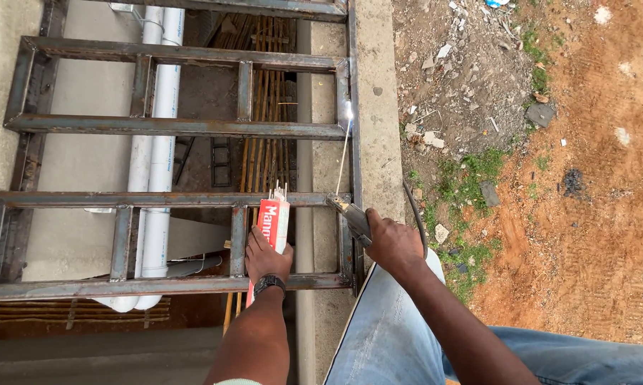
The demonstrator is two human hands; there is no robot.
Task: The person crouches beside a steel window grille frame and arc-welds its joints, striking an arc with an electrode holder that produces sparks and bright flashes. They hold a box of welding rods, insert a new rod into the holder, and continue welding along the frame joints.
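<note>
Both grips are closed tight. The right hand [391, 242] is wrapped around a welding holder [351, 216], and a thin welding rod [343, 157] sticks out of the holder and goes up to the right post of the metal frame [172, 127]. A small bright spark [348, 110] glows at the rod's tip, where the second bar from the top meets that post. The left hand [264, 258] squeezes a red and white pack of rods [273, 222] and presses it against a short upright bar near the bottom edge of the frame. A dark watch [269, 284] sits on that wrist.

Some things could go wrong, I think. The rod is long and thin, so if the right hand shakes, the tip could slip off the joint or stick to the steel. Sparks could fall on the bare arms or the blue jeans [393, 335] and burn them. The left hand has no glove and touches the metal frame, which may get hot. The black cable [415, 214] hangs by the right wrist and could tug the holder.

The right arm reaches forward from the bottom right, with the wrist bent a little up and left. The left arm goes straight up from the bottom, with the fingers curled over the pack. White pipes [161, 153] lie far below the frame.
</note>
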